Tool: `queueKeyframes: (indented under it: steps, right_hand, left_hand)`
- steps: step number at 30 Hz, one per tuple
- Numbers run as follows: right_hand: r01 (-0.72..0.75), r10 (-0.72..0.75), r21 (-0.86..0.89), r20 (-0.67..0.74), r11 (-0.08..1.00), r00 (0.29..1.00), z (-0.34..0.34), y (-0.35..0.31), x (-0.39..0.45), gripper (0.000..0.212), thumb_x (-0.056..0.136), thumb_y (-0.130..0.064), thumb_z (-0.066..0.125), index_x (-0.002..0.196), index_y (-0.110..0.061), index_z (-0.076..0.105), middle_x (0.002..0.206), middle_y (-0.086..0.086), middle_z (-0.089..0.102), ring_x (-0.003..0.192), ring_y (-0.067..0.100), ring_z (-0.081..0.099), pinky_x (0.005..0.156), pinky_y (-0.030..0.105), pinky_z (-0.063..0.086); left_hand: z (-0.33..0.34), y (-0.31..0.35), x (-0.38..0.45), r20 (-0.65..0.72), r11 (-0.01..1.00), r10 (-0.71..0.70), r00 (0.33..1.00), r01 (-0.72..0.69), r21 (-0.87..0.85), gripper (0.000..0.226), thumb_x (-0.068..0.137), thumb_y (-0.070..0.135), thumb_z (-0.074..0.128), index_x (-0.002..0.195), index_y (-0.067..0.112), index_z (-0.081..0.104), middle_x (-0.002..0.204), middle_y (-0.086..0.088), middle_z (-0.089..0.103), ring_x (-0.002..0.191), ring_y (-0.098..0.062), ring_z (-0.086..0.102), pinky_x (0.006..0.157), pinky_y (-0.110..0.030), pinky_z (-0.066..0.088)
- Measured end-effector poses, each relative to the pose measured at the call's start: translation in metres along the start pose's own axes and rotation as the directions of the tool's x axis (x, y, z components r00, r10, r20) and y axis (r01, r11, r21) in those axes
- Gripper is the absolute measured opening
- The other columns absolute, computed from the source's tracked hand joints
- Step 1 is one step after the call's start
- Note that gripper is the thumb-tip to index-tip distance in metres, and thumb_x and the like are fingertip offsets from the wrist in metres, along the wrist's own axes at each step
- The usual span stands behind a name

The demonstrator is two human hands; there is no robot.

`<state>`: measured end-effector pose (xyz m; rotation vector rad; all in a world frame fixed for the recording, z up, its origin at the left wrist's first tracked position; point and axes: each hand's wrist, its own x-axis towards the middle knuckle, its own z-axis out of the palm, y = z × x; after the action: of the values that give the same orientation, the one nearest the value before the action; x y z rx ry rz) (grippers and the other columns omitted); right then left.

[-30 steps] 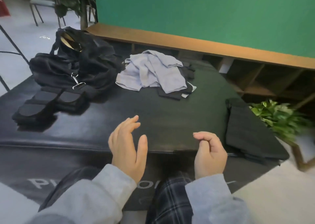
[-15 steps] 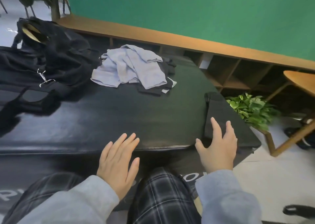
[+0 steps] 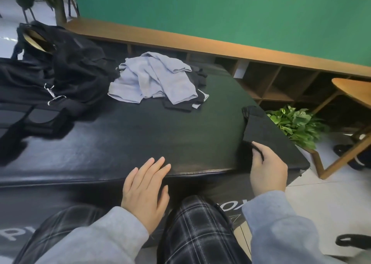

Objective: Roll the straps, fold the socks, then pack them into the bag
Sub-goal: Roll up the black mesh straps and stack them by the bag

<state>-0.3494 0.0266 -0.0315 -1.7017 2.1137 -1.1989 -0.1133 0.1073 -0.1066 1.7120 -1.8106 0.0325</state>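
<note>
A black padded bench (image 3: pixel 140 139) lies in front of me. My right hand (image 3: pixel 268 167) pinches the near corner of a flat black sock (image 3: pixel 267 131) lying at the bench's right edge. My left hand (image 3: pixel 145 187) rests flat with straight fingers on the bench's front edge. A pale blue cloth (image 3: pixel 154 79) lies crumpled over more dark socks (image 3: pixel 180 105) at the far middle. The black bag (image 3: pixel 60 63) sits open at the far left, a metal clip (image 3: pixel 51 95) on its strap. Black padded straps (image 3: pixel 30 119) lie in front of the bag.
A wooden shelf unit (image 3: pixel 261 79) runs under a green wall behind the bench. A potted green plant (image 3: pixel 295 123) stands on the floor to the right, beside a wooden table leg (image 3: pixel 345 155). My knees in plaid trousers (image 3: pixel 200 229) press against the bench front.
My right hand went from spread open over the black sock to pinching its near corner. My left hand moved forward onto the bench's edge. The view shifted right over the second.
</note>
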Motion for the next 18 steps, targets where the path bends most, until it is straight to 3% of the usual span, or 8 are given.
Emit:
queueKeyframes:
  steps: [4,10,12,14,18]
  right_hand:
    - [-0.075,0.080,0.125,-0.042,0.989,0.996,-0.004,-0.009,0.005,0.026,0.098,-0.017,0.047,0.118,-0.009,0.062,0.113,0.003,0.064,0.106,0.019,0.054,0.081,0.014,0.029]
    - [0.039,-0.019,0.227,-0.091,0.973,0.996,0.002,-0.019,-0.014,0.018,0.091,-0.012,0.060,0.106,-0.011,0.070,0.079,-0.015,0.060,0.075,-0.002,0.057,0.067,-0.006,0.032]
    - [0.044,-0.031,0.262,-0.052,0.964,0.998,0.007,-0.021,-0.021,0.017,0.088,-0.010,0.064,0.103,-0.012,0.072,0.080,-0.015,0.063,0.075,-0.006,0.058,0.070,-0.004,0.036]
    - [0.045,-0.049,0.262,0.009,0.964,0.999,0.013,-0.024,-0.029,0.019,0.086,-0.008,0.066,0.102,-0.015,0.073,0.086,-0.011,0.068,0.078,0.001,0.062,0.076,0.000,0.040]
    - [0.118,-0.140,0.216,0.090,0.969,0.986,0.026,-0.026,-0.047,0.021,0.083,-0.006,0.069,0.099,-0.017,0.075,0.087,-0.015,0.068,0.086,0.008,0.065,0.083,0.017,0.046]
  left_hand:
    - [-0.001,0.000,0.000,0.000,1.000,0.004,1.000,-0.004,-0.008,0.042,0.084,0.030,0.040,0.121,0.022,0.057,0.133,0.004,0.054,0.130,-0.013,0.037,0.114,-0.027,0.007]
    - [0.000,-0.001,0.000,-0.011,1.000,0.002,1.000,-0.002,-0.022,0.041,0.084,0.031,0.039,0.123,0.026,0.052,0.133,0.005,0.054,0.130,-0.013,0.037,0.113,-0.028,0.008]
    - [0.000,0.000,0.000,-0.018,1.000,-0.002,1.000,0.001,-0.030,0.040,0.084,0.032,0.039,0.123,0.027,0.048,0.133,0.005,0.054,0.129,-0.012,0.037,0.113,-0.028,0.008]
    - [0.000,0.000,0.000,-0.026,0.999,-0.003,1.000,0.002,-0.039,0.040,0.084,0.033,0.038,0.122,0.028,0.048,0.132,0.005,0.055,0.129,-0.012,0.037,0.113,-0.028,0.008]
    - [-0.001,0.002,0.001,-0.029,0.998,-0.019,0.999,0.017,-0.065,0.038,0.084,0.037,0.038,0.121,0.030,0.047,0.130,0.005,0.057,0.128,-0.011,0.037,0.112,-0.027,0.007]
